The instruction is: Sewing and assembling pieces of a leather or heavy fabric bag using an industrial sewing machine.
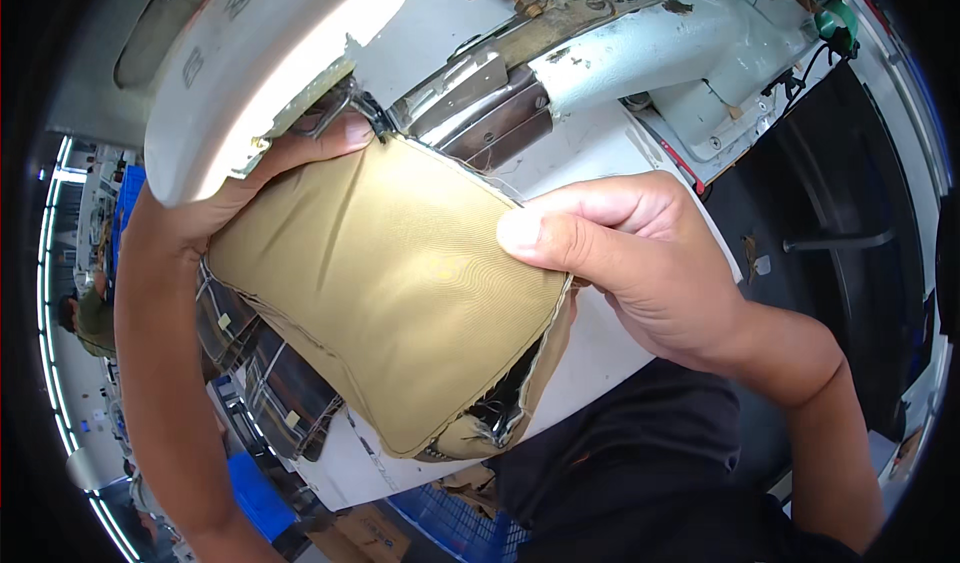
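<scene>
The right hand (640, 238) pinches the tan fabric panel (400, 253) at its right corner; the left hand (288, 155) touches its far corner, grip unclear.

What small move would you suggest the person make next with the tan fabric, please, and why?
I would probably smooth the tan fabric with the left hand beside the presser foot, while the right hand holds the other end of the edge. Shallow creases run down the panel below the left hand, close to the foot.
</scene>
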Demonstrator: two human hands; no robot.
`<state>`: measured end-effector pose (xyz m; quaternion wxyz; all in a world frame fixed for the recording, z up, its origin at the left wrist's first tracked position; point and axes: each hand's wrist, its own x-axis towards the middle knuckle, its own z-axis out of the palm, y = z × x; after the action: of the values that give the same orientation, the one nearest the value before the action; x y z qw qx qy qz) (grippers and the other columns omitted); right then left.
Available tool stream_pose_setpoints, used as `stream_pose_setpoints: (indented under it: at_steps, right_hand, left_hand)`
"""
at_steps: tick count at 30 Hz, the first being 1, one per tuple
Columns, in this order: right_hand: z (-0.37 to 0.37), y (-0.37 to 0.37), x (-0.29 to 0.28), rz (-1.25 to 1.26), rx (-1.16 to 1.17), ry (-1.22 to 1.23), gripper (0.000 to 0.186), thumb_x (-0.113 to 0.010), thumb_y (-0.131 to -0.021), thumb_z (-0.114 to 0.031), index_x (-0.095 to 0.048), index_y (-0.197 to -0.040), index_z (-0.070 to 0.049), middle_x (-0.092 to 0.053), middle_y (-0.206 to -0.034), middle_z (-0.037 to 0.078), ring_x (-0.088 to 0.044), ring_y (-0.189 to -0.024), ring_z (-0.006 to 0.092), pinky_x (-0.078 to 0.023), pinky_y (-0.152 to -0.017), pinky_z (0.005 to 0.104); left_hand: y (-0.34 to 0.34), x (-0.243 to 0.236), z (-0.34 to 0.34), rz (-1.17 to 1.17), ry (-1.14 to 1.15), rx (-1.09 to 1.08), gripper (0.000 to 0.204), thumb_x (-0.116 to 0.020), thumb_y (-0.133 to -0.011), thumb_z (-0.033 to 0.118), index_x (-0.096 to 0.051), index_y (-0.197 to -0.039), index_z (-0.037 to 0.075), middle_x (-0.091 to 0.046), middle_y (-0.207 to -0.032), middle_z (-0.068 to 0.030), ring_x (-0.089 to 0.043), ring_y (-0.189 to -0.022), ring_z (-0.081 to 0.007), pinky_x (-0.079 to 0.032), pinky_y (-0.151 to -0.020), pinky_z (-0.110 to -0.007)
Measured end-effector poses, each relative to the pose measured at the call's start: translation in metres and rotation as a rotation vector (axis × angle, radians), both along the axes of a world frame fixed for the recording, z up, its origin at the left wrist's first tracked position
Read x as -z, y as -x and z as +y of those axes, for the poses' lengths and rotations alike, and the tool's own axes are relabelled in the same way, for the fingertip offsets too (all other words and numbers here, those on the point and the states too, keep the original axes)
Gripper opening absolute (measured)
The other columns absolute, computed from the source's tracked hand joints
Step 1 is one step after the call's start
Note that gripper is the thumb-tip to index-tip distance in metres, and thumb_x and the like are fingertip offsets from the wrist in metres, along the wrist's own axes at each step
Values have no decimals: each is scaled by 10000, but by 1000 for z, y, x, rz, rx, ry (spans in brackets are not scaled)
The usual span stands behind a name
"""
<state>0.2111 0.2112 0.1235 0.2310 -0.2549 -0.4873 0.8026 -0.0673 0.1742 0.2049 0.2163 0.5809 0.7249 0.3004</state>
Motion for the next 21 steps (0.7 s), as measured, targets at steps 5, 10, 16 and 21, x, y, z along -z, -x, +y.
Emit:
stream_pose_setpoints:
  at_steps: [5,10,16,21]
  right_hand:
    - [1,7,5,25,49,45,248,-727,-1005,-153,-771,-1102,71,-782,-983,136,-724,-871,141,-568,-791,277]
    - [-14,23,17,83,110,40,256,-751,-981,-200,-800,-1027,48,-734,-781,46,-641,-659,79,-536,-593,240]
    - [-23,42,23,128,207,-133,242,-747,-981,-173,-796,-1032,57,-733,-776,44,-621,-656,67,-525,-596,234]
    - [-28,49,21,172,225,-76,235,-740,-972,-162,-795,-1009,63,-740,-797,51,-641,-670,76,-534,-607,237]
  left_hand:
    - [26,-3,29,268,119,293,464,-888,-840,229,-712,-1177,-35,-739,-1099,-112,-700,-1005,-184,-557,-918,-313]
    - [48,-1,24,282,95,204,474,-874,-857,233,-703,-1214,-28,-733,-1142,-109,-692,-1051,-189,-548,-947,-326]
    - [75,15,-3,274,53,33,491,-853,-883,240,-689,-1268,-18,-724,-1206,-106,-680,-1119,-197,-535,-990,-346]
    - [78,1,-13,337,64,-14,506,-835,-905,246,-678,-1313,-9,-717,-1260,-103,-671,-1176,-203,-523,-1025,-363]
